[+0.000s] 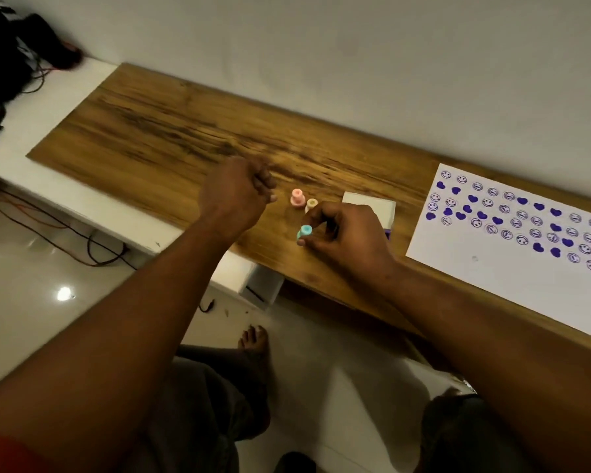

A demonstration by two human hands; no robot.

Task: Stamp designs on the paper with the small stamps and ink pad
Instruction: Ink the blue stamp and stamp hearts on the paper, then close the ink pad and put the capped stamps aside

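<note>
My right hand pinches a small turquoise stamp between thumb and fingers, just above the wooden desk. Beside it stand a pink stamp and a beige stamp, both upright on the wood. My left hand hovers to the left of the pink stamp with its fingers curled in and nothing in them. A white ink pad case lies partly hidden behind my right hand. The white paper at the right carries rows of purple smiley faces and hearts.
The desk runs along a white wall. Dark cables and black items lie at the far left on a white shelf. Below the desk edge are a glossy tiled floor, red wires, my knees and a bare foot.
</note>
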